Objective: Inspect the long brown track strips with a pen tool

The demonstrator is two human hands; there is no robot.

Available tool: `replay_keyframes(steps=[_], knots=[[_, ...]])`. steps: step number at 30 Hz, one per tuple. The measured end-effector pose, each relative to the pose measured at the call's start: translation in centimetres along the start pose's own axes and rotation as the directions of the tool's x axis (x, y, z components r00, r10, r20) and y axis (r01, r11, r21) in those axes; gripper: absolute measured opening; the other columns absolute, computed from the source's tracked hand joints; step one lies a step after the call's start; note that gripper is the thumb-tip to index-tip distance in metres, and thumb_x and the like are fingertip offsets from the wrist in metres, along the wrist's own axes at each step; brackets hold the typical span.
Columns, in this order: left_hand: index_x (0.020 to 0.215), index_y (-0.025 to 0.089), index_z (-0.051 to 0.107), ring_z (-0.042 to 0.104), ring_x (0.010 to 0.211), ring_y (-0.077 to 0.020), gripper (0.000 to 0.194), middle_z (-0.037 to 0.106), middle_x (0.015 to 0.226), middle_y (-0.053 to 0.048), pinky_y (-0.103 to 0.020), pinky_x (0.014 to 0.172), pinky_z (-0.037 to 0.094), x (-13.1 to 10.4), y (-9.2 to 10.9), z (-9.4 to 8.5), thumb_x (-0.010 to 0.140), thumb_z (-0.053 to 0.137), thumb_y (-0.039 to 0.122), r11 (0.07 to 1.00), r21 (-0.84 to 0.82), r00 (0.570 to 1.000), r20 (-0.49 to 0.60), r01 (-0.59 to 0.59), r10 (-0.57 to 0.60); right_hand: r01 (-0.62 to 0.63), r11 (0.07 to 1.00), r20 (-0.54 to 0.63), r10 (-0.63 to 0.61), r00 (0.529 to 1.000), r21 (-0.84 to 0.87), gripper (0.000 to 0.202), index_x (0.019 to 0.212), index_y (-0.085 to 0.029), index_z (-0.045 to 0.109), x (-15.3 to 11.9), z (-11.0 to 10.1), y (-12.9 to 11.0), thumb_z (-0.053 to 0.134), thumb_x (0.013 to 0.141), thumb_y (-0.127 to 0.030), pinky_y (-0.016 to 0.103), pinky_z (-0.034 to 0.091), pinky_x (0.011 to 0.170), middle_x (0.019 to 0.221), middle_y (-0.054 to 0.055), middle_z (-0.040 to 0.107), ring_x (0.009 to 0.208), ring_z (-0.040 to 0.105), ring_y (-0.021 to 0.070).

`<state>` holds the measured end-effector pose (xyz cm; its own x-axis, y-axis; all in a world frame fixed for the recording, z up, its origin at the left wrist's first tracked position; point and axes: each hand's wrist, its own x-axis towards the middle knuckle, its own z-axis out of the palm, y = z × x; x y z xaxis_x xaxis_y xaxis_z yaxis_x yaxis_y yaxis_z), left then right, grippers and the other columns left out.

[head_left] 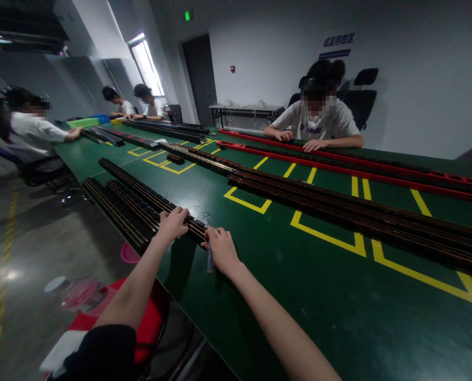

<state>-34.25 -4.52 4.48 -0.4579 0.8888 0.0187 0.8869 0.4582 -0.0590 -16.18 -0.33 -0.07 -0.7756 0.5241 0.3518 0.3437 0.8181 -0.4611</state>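
A long, dark rail-like strip with copper-coloured lines [136, 189] lies slantwise across the near part of the green table [283, 275]. My left hand [174, 222] is closed over this strip near its right end, fingers curled round its edge. Just to the right, my right hand [223, 250] is closed around a slim tool with a translucent greyish handle [209, 260]. The tool crosses the strip's end, and its exact kind cannot be made out. Left of my left hand, more dark strips [117, 214] lie side by side along the table's edge.
A long bundle of dark strips [339, 211] runs across the table's middle, over yellow tape marks [331, 241]. Red-edged rails [283, 154] lie farther back, before a seated person [315, 116]. Other people sit at the far left. A plastic jar [81, 296] stands on a red stool [151, 317].
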Motion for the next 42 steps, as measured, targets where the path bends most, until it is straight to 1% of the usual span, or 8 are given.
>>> replay_keyframes(steps=[7,12,18,25,32,35,38,42], knots=[[0.111,0.021,0.055,0.052,0.118,-0.0280,0.041,0.057,0.116,-0.012,-0.049,0.092,0.034,-0.1,-0.7,-0.1,0.073,0.042,0.011,0.999,0.016,0.999,0.017,0.043,-0.043,0.048,0.998,-0.012,-0.048,0.999,-0.048,0.011,0.100,-0.019,0.054,0.6,0.4,-0.3,0.058,0.090,-0.019,0.032,0.040,0.080,0.104,0.006,0.066,0.098,0.055,0.0210],[0.111,0.021,0.055,0.050,0.120,-0.0285,0.040,0.058,0.118,-0.012,-0.050,0.093,0.035,-0.1,-1.2,-0.3,0.075,0.041,0.012,0.998,0.023,0.998,0.014,0.061,-0.061,0.028,0.999,0.022,-0.028,0.999,-0.022,0.011,0.101,-0.020,0.054,1.1,0.5,-0.6,0.057,0.091,-0.023,0.033,0.041,0.079,0.101,0.006,0.066,0.096,0.056,0.0213],[0.110,0.022,0.056,0.051,0.119,-0.0283,0.039,0.058,0.116,-0.012,-0.051,0.092,0.035,0.5,-2.2,-0.3,0.075,0.041,0.014,0.995,0.054,0.996,0.017,0.082,-0.083,0.055,0.998,0.038,-0.055,0.998,0.007,0.017,0.108,-0.019,0.053,0.6,0.2,-0.7,0.055,0.092,-0.026,0.036,0.043,0.083,0.112,0.009,0.064,0.102,0.055,0.0232],[0.111,0.023,0.057,0.051,0.119,-0.0308,0.040,0.058,0.120,-0.012,-0.052,0.092,0.038,1.0,-2.9,-0.3,0.074,0.043,0.015,0.992,0.047,0.993,0.018,0.119,-0.120,0.091,0.995,0.042,-0.089,0.995,-0.047,0.012,0.102,-0.019,0.055,-0.1,0.0,-0.9,0.054,0.092,-0.027,0.036,0.044,0.083,0.111,0.010,0.065,0.102,0.056,0.0233],[0.114,0.024,0.057,0.053,0.118,-0.0313,0.046,0.053,0.128,-0.014,-0.052,0.092,0.040,2.2,-4.1,0.2,0.071,0.045,0.015,0.989,0.071,0.989,0.069,0.128,-0.133,0.009,0.998,0.015,-0.008,1.000,-0.064,0.013,0.103,-0.018,0.054,-2.1,-1.6,0.2,0.049,0.094,-0.025,0.036,0.044,0.085,0.108,0.009,0.066,0.102,0.057,0.0234],[0.113,0.024,0.059,0.048,0.124,-0.0367,0.049,0.047,0.137,-0.017,-0.056,0.095,0.037,2.9,-4.3,0.2,0.066,0.051,0.014,0.987,0.106,0.987,0.094,0.121,-0.131,-0.060,0.997,-0.034,0.059,0.998,-0.044,0.009,0.100,-0.019,0.055,-3.5,-2.9,1.5,0.050,0.094,-0.023,0.036,0.044,0.084,0.103,0.009,0.067,0.099,0.058,0.0225],[0.116,0.022,0.060,0.031,0.135,-0.0437,0.055,0.043,0.142,-0.018,-0.059,0.098,0.035,3.4,-2.4,-0.3,0.062,0.054,0.012,0.985,0.145,0.993,0.047,0.098,-0.106,-0.179,0.984,-0.102,0.177,0.979,-0.009,0.007,0.096,-0.019,0.056,-4.7,-4.4,3.2,0.050,0.093,-0.022,0.035,0.046,0.083,0.099,0.008,0.067,0.095,0.060,0.0212],[0.125,0.023,0.055,0.034,0.134,-0.0372,0.056,0.046,0.140,-0.015,-0.055,0.101,0.035,3.6,4.8,-1.4,0.071,0.048,0.011,0.989,0.119,0.995,-0.011,-0.093,0.095,-0.337,0.941,-0.220,0.333,0.917,0.020,0.008,0.096,-0.019,0.056,-6.6,-6.5,6.6,0.051,0.091,-0.023,0.036,0.049,0.080,0.096,0.008,0.067,0.091,0.063,0.0213]])
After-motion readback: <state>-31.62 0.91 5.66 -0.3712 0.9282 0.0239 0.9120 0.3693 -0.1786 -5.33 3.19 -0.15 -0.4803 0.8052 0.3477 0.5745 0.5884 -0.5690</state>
